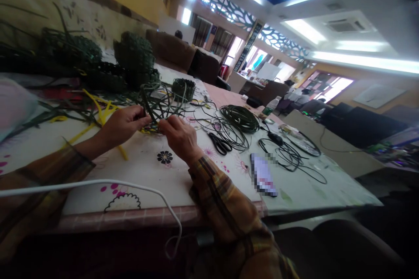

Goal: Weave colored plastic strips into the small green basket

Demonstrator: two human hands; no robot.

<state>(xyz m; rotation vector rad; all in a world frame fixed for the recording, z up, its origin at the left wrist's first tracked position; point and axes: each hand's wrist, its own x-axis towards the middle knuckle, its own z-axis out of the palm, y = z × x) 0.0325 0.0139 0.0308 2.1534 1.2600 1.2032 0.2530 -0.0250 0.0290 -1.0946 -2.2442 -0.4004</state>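
Loose dark green strips (163, 100) fan out in a tangle between and above my hands, as part of a half-woven piece on the table. My left hand (122, 124) is closed, thumb and fingertips pinching a green strip. From the other side, my right hand (179, 137) is closed at the lower edge of the strips, its fingertips partly hidden. Yellow strips (104, 111) lie beside and beneath my left hand. Just behind the strips stands a small dark green woven basket (183, 90). Black-handled scissors (220, 143) rest to the right of my right hand.
Larger woven green baskets (134, 54) crowd the back left. A coil of green strip (239, 117), black cables (291, 154), a phone (262, 174) and a plastic bottle (272, 104) lie or stand to the right. A white cable (131, 183) hangs across the near table edge.
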